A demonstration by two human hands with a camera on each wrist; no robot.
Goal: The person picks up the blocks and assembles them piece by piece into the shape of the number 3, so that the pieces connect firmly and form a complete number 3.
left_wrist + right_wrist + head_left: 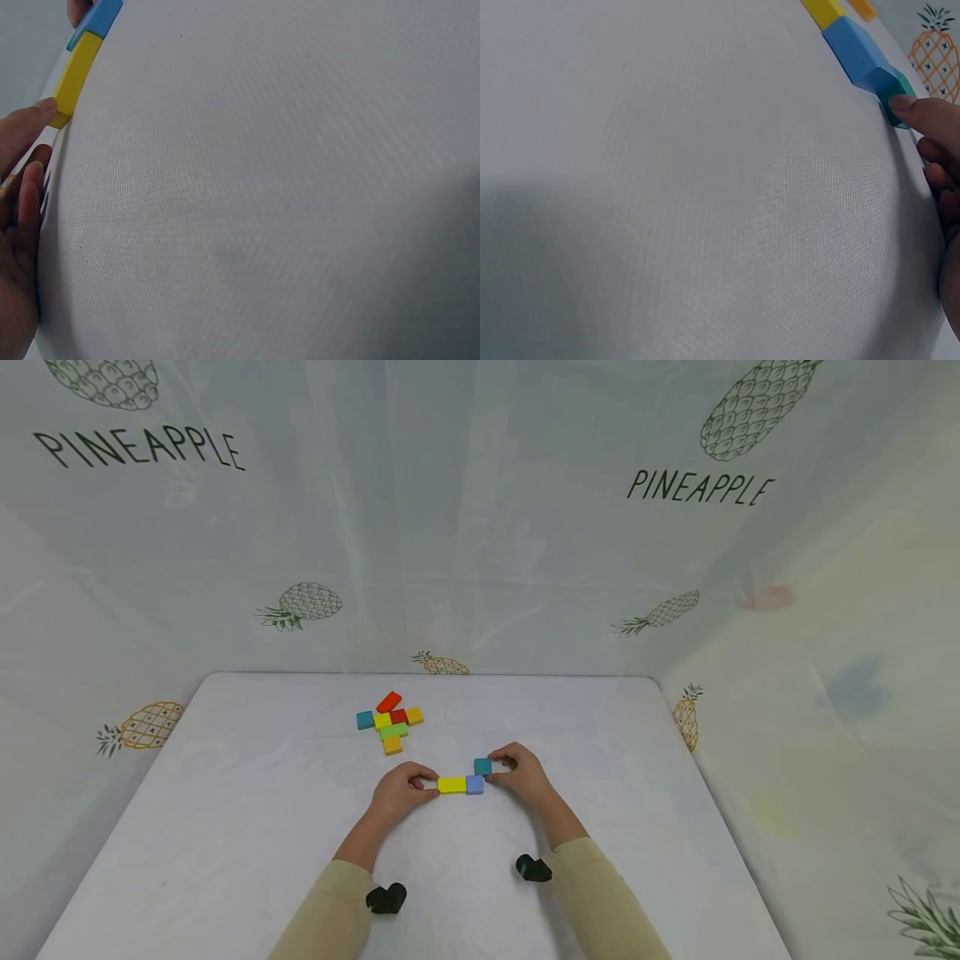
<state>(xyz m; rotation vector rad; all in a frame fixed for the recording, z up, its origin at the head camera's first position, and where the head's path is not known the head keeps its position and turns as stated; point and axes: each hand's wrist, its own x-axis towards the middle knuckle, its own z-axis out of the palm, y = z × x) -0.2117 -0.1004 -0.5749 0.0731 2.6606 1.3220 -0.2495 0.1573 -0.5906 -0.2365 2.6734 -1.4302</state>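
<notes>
A yellow block (452, 786) and a light blue block (475, 785) lie end to end on the white table. With thumb and index finger, my left hand (401, 791) pinches the left end of the yellow block. My right hand (522, 771) pinches a teal block (482, 767), which sits against the far side of the blue one. In the right wrist view the thumb presses the teal block (895, 103) beside the blue block (859, 54). The left wrist view has the left thumb on the near end of the yellow block (77, 75).
Farther back, left of centre, several blocks lie grouped: a red one (389, 702) set at an angle, a teal one (364, 720), a green one (393, 731) and an orange one (392, 746) among them. A pineapple-print cloth (480, 552) hangs behind the table's far edge.
</notes>
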